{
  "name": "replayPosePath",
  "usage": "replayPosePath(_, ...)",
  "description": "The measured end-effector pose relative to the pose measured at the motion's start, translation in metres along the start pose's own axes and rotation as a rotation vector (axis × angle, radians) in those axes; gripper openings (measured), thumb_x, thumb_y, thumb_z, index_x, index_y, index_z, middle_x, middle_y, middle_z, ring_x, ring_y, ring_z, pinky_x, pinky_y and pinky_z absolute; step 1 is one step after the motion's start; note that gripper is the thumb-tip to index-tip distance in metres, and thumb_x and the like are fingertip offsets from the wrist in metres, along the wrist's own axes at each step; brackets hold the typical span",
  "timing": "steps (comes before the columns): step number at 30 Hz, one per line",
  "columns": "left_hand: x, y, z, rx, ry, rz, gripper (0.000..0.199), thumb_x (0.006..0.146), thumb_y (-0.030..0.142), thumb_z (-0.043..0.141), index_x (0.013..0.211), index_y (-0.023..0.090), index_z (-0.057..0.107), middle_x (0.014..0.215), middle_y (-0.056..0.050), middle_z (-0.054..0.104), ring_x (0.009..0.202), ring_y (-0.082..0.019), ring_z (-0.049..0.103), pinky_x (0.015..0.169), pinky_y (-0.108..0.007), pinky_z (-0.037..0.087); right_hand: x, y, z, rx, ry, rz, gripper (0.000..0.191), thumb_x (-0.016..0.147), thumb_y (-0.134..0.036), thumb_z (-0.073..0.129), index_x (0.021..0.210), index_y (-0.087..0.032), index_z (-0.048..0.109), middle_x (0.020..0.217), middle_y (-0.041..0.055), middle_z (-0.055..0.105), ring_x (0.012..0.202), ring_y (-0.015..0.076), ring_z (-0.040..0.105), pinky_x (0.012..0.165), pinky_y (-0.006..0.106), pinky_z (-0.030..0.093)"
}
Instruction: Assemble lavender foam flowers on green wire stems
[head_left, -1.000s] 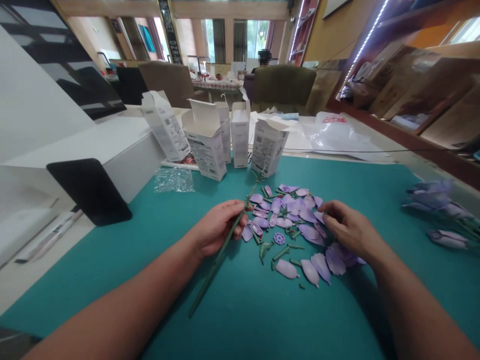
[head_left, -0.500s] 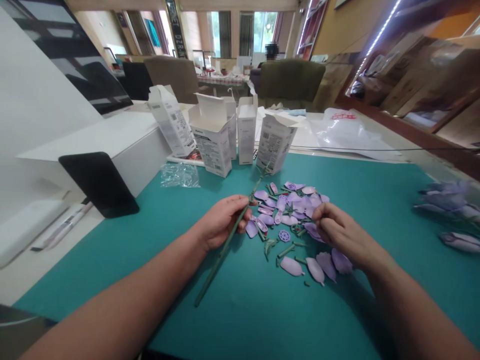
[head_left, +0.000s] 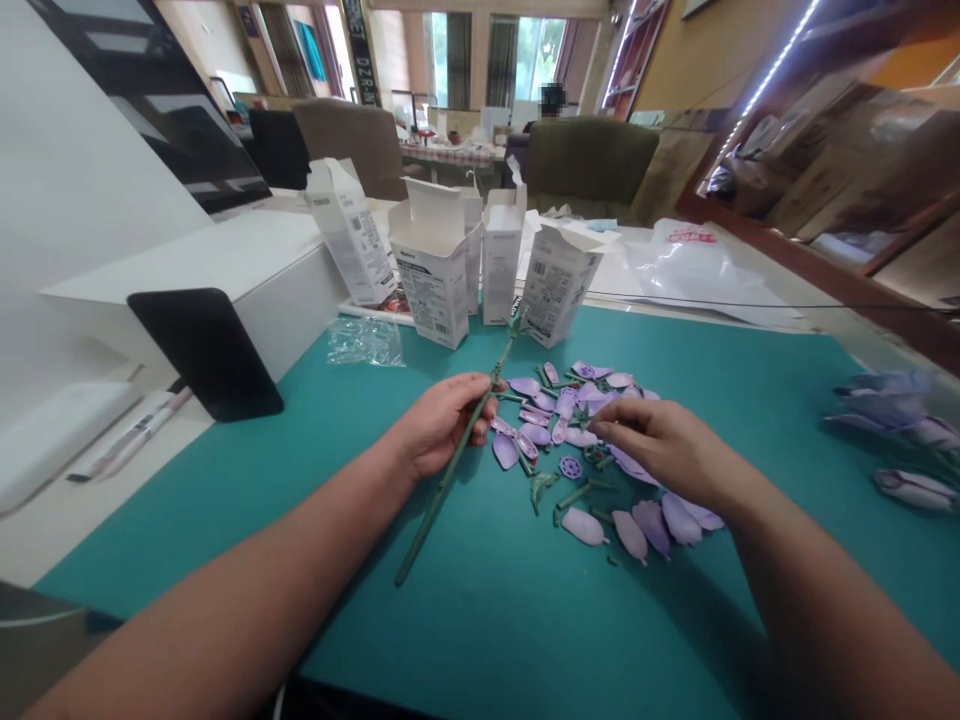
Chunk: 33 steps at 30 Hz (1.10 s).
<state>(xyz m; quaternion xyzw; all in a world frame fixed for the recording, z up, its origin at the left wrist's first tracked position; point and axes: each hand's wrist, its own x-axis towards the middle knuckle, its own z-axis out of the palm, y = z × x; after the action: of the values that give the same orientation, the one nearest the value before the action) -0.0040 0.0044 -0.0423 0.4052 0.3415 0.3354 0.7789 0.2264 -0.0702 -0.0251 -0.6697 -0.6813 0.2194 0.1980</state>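
Five open white cartons (head_left: 435, 285) stand at the far edge of the teal cutting mat (head_left: 525, 640), three chairs (head_left: 592, 165) lie farther off, and one green flower stem (head_left: 450, 475) shows nearer.

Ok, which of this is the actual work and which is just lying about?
In use:
left hand gripping a green plastic stem
right hand just over the lilac petals
green leaf pieces among them

Lying about:
opened white cartons
clear plastic wrap
black panel
white plastic bag

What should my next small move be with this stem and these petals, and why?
Probably pick up one of the lilac petals with your right hand, since its fingertips are just above them, while your left hand grips the green stem.
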Motion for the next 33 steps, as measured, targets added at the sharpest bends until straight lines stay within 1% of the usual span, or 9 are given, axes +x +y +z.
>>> replayPosePath(4, 0.002, 0.000, -0.002, -0.001, 0.012, 0.011, 0.013, 0.087, 0.024, 0.050, 0.086, 0.014, 0.058, 0.059, 0.002, 0.051, 0.041, -0.006, 0.042, 0.040, -0.016, 0.034, 0.010, -0.007, 0.017, -0.187, -0.035, -0.083, 0.025, 0.084, -0.026, 0.046, 0.092, -0.024, 0.069, 0.089, 0.0021, 0.072, 0.080, 0.0190, 0.064, 0.069, 0.027, 0.044)
replayPosePath(8, 0.004, 0.002, -0.006, -0.014, 0.032, 0.017, 0.014, 0.087, 0.024, 0.050, 0.085, 0.014, 0.058, 0.059, 0.002, 0.050, 0.041, -0.006, 0.042, 0.040, -0.017, 0.035, 0.014, -0.006, 0.033, -0.409, -0.072, -0.100, 0.034, 0.085, -0.022, 0.045, 0.112, -0.026, 0.065, 0.098, 0.0054, 0.072, 0.088, 0.0220, 0.065, 0.069, 0.028, 0.044)
replayPosePath(12, 0.005, 0.005, -0.009, -0.023, 0.067, 0.011, 0.015, 0.088, 0.022, 0.047, 0.086, 0.014, 0.058, 0.059, 0.002, 0.050, 0.041, -0.006, 0.041, 0.040, -0.016, 0.034, 0.013, -0.005, 0.040, -0.407, -0.114, -0.125, 0.034, 0.086, -0.022, 0.043, 0.112, -0.025, 0.064, 0.101, 0.0064, 0.071, 0.089, 0.0228, 0.065, 0.070, 0.029, 0.044)
replayPosePath(15, 0.006, 0.006, -0.010, -0.026, 0.085, 0.003, 0.014, 0.088, 0.023, 0.048, 0.085, 0.014, 0.059, 0.059, 0.003, 0.050, 0.041, -0.006, 0.041, 0.040, -0.016, 0.034, 0.013, -0.001, 0.032, -0.336, -0.076, -0.120, 0.032, 0.086, -0.024, 0.043, 0.108, -0.026, 0.066, 0.101, 0.0044, 0.071, 0.087, 0.0215, 0.065, 0.069, 0.028, 0.045)
replayPosePath(18, 0.007, 0.006, -0.010, -0.031, 0.098, -0.003, 0.013, 0.086, 0.024, 0.051, 0.084, 0.014, 0.059, 0.058, 0.003, 0.049, 0.041, -0.006, 0.041, 0.040, -0.016, 0.034, 0.019, 0.010, 0.015, -0.338, 0.020, -0.026, 0.030, 0.085, -0.027, 0.044, 0.104, -0.027, 0.068, 0.097, 0.0037, 0.073, 0.086, 0.0219, 0.066, 0.068, 0.028, 0.045)
replayPosePath(20, 0.008, 0.006, -0.010, -0.034, 0.109, -0.004, 0.012, 0.086, 0.024, 0.052, 0.084, 0.014, 0.059, 0.058, 0.003, 0.049, 0.041, -0.006, 0.041, 0.040, -0.016, 0.034, 0.025, 0.021, 0.004, -0.356, 0.054, 0.046, 0.030, 0.085, -0.027, 0.045, 0.103, -0.027, 0.069, 0.095, 0.0037, 0.073, 0.085, 0.0223, 0.066, 0.068, 0.028, 0.044)
replayPosePath(24, 0.009, 0.006, -0.010, -0.032, 0.130, -0.015, 0.012, 0.086, 0.024, 0.052, 0.083, 0.014, 0.058, 0.057, 0.003, 0.049, 0.040, -0.006, 0.041, 0.039, -0.016, 0.034, 0.030, 0.040, -0.008, -0.385, 0.006, 0.145, 0.032, 0.087, -0.028, 0.044, 0.107, -0.025, 0.068, 0.094, 0.0058, 0.073, 0.083, 0.0232, 0.066, 0.066, 0.029, 0.044)
replayPosePath(29, 0.012, 0.006, -0.011, -0.025, 0.158, -0.049, 0.016, 0.090, 0.022, 0.045, 0.083, 0.014, 0.057, 0.057, 0.003, 0.049, 0.040, -0.006, 0.040, 0.039, -0.016, 0.034, 0.022, 0.044, -0.003, -0.378, -0.060, 0.081, 0.036, 0.087, -0.027, 0.045, 0.120, -0.029, 0.062, 0.098, 0.0060, 0.072, 0.085, 0.0232, 0.067, 0.067, 0.029, 0.046)
replayPosePath(33, 0.013, 0.005, -0.011, -0.023, 0.166, -0.065, 0.016, 0.091, 0.021, 0.044, 0.084, 0.014, 0.057, 0.058, 0.003, 0.048, 0.040, -0.006, 0.040, 0.039, -0.016, 0.034, 0.011, 0.038, 0.004, -0.392, -0.119, 0.027, 0.040, 0.088, -0.024, 0.043, 0.125, -0.027, 0.059, 0.101, 0.0081, 0.072, 0.086, 0.0260, 0.067, 0.067, 0.031, 0.047)
